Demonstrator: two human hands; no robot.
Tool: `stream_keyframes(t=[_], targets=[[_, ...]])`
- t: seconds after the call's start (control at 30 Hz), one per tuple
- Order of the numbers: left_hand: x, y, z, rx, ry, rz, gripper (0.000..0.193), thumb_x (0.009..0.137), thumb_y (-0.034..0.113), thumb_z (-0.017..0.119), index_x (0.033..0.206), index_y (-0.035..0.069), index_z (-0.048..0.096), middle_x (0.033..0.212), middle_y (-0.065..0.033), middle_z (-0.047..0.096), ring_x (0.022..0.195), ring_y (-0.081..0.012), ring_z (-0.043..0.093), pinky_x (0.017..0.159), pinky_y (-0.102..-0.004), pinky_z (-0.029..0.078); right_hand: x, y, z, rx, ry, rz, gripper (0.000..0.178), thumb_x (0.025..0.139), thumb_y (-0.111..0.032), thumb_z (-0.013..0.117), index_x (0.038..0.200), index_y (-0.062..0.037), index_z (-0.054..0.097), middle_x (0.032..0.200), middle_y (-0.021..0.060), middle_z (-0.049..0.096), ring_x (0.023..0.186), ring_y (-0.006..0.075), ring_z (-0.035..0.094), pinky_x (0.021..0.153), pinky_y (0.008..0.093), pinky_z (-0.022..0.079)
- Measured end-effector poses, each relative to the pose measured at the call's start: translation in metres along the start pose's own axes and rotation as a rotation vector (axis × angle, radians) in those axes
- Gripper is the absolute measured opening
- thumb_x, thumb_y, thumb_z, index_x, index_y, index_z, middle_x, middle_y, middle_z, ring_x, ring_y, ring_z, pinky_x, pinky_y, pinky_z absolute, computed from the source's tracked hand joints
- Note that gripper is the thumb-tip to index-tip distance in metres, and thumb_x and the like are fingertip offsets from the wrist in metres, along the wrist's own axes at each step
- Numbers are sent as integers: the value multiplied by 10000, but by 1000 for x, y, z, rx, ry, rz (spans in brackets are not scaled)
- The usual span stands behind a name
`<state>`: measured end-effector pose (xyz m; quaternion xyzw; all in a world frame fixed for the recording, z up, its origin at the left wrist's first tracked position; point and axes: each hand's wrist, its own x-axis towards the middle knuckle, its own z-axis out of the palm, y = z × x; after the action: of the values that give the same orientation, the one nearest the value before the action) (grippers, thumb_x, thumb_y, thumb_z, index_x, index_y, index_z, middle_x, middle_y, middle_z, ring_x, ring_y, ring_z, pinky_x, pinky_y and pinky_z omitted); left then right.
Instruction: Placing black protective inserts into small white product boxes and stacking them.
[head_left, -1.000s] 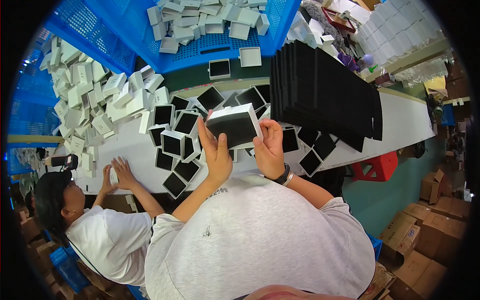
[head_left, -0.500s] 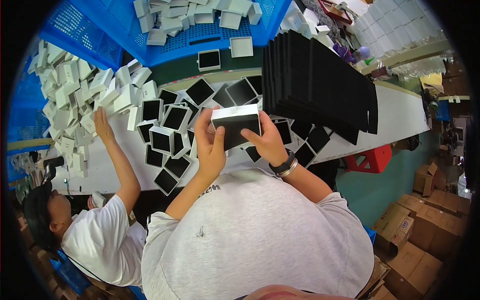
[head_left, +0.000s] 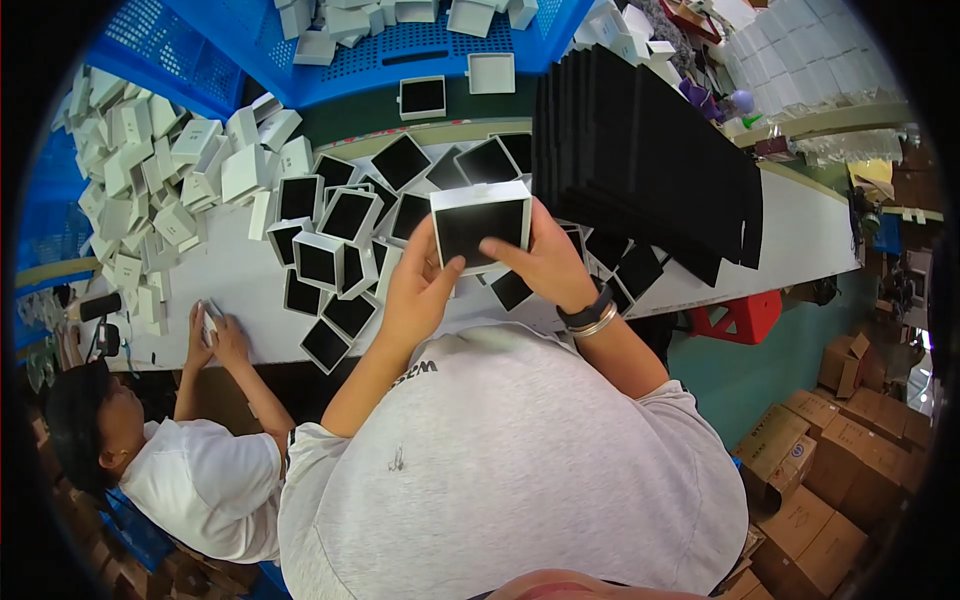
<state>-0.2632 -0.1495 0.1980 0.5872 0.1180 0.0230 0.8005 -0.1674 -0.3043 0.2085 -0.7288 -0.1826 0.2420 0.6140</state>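
Note:
Between my two hands is a small white box (head_left: 481, 226) with a black lining inside, its open side facing me. My left hand (head_left: 425, 275) grips its left side, with the thumb at the lower corner. My right hand (head_left: 547, 262) holds the right side, its thumb pressed on the black lining. White boxes with black linings (head_left: 350, 215) lie scattered and overlapping on the table left of my hands. More black-lined boxes (head_left: 512, 291) lie behind and right of them. A tall stack of black sheets (head_left: 650, 160) stands just to the right.
A heap of white boxes (head_left: 145, 170) covers the table's left side. Blue crates (head_left: 400, 62) with white boxes stand at the back. At the left, a co-worker's hands (head_left: 215, 338) hold a small white item. A red stool (head_left: 737, 317) and cardboard boxes (head_left: 840, 450) are at right.
The box in my hands has tilted so its lined inside shows more, and my right thumb has moved onto the lining. The co-worker's reaching hand has come back from the heap to the other hand.

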Motion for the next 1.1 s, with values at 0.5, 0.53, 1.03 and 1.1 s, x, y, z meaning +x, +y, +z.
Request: stream_keyframes(t=[0.5,0.53,1.03,1.1], targets=[[18,24,-35,569,42,-138,765,744,29,710,1395,50,308,1190,-154,575,1014,-221,604,868,-311,467,35,-5,12,-318,-342,173,596,769,-166,728,1262,-17,428,986,127,629,863,198,624,764,297,491],[20,27,-44,638,20,-121,825,713,-6,717,1414,61,286,1189,-155,572,1030,-225,597,873,-313,465,42,-7,9,-370,-462,304,615,766,-169,733,1275,-20,421,970,126,628,848,196,628,752,290,495],[275,-23,-80,776,330,317,553,742,284,737,1184,7,553,1137,-176,583,1069,-316,553,917,-389,433,95,39,-150,-1240,610,-6,605,837,-412,635,1260,-12,471,1229,279,478,1144,408,468,954,456,401],[337,-95,-82,879,371,219,553,754,369,709,1156,21,558,1117,-183,595,1046,-333,569,879,-409,460,101,34,-153,-1095,642,6,600,820,-380,661,1249,-4,475,1192,260,503,1117,394,485,943,442,412]])
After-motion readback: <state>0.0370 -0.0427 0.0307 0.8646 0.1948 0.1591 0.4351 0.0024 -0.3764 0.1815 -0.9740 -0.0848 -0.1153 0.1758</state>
